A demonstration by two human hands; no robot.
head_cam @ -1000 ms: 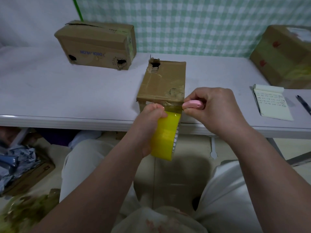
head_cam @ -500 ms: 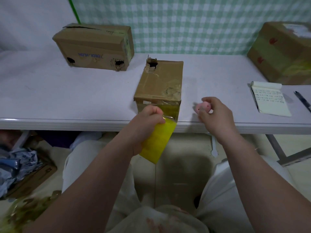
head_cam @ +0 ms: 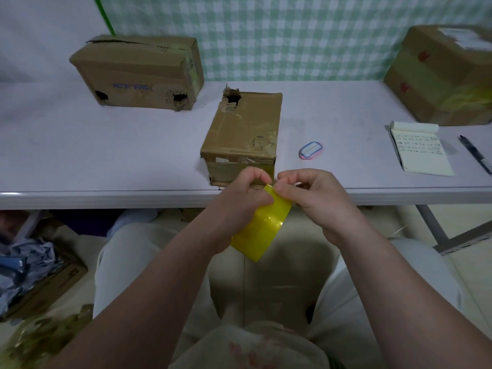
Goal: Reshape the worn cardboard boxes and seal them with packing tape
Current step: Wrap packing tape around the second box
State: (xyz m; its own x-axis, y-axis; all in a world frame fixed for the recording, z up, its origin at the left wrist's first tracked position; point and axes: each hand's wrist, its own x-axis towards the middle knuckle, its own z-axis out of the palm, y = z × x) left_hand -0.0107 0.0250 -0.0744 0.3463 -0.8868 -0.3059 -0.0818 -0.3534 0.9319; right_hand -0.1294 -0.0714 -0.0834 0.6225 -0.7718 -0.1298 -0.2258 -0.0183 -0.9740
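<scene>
Green-checked cloth (head_cam: 292, 35) behind, white table (head_cam: 106, 155) in front of me, three battered cardboard boxes on it. The middle box (head_cam: 245, 129) sits right at the near edge, just beyond my knuckles, with a torn hole at its far left corner. Below the table edge, over my lap, my left hand (head_cam: 237, 201) is wrapped round the roll of yellow packing tape (head_cam: 262, 230), fingers (head_cam: 254, 177) clamped on it. My right hand (head_cam: 314, 201) pinches at the top of the roll, fingertips together on what I take to be the loose end.

Here's the danger: pick at one corner only and that end can fold back, stick to itself or to my skin, or peel off in a sliver. And a hard pull towards me, once it's stuck down, could drag this light box off the edge.

Writing now. The left box (head_cam: 138, 73) carries blue print on its front, upside down, and I can't read it. The right box (head_cam: 439, 75) shows red marks and a blurred white label. The notepad (head_cam: 418, 150), beside a pen (head_cam: 475, 155), has handwritten lines too small to read. The small pink oval object (head_cam: 310, 150) has a blue-edged white panel, blank as far as I can tell.
</scene>
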